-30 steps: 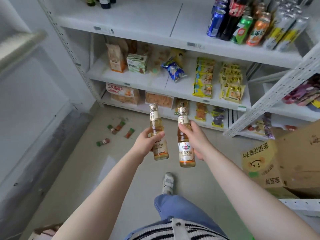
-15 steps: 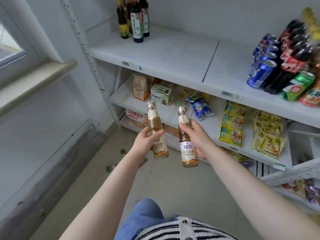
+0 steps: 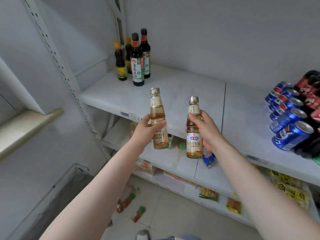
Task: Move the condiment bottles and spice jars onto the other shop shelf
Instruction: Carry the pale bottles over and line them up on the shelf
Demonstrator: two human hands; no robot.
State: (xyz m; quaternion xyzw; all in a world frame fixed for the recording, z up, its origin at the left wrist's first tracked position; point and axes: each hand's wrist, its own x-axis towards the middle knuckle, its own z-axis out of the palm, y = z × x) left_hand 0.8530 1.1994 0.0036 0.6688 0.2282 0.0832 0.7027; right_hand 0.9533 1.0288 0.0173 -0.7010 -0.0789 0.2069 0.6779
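Observation:
My left hand [image 3: 147, 129] grips a pale golden vinegar bottle [image 3: 158, 118] around its middle, upright. My right hand [image 3: 205, 129] grips a second, matching vinegar bottle [image 3: 194, 135] by its shoulder, also upright. Both bottles hang in front of the edge of a white shop shelf [image 3: 181, 90]. At the shelf's back left corner stand several dark sauce bottles [image 3: 137, 61]; the front one has a green and white label.
Blue and red drink cans [image 3: 290, 118] lie stacked on the shelf's right side. Lower shelves [image 3: 181, 163] hold snack packets. Small packets [image 3: 136, 208] lie on the tiled floor. A perforated upright post [image 3: 69, 80] and a window sill [image 3: 27, 125] are at the left.
The view has risen from the floor and lower shelves to the shelf with the dark bottles. Both hands have lifted their vinegar bottles up to that shelf's front edge.

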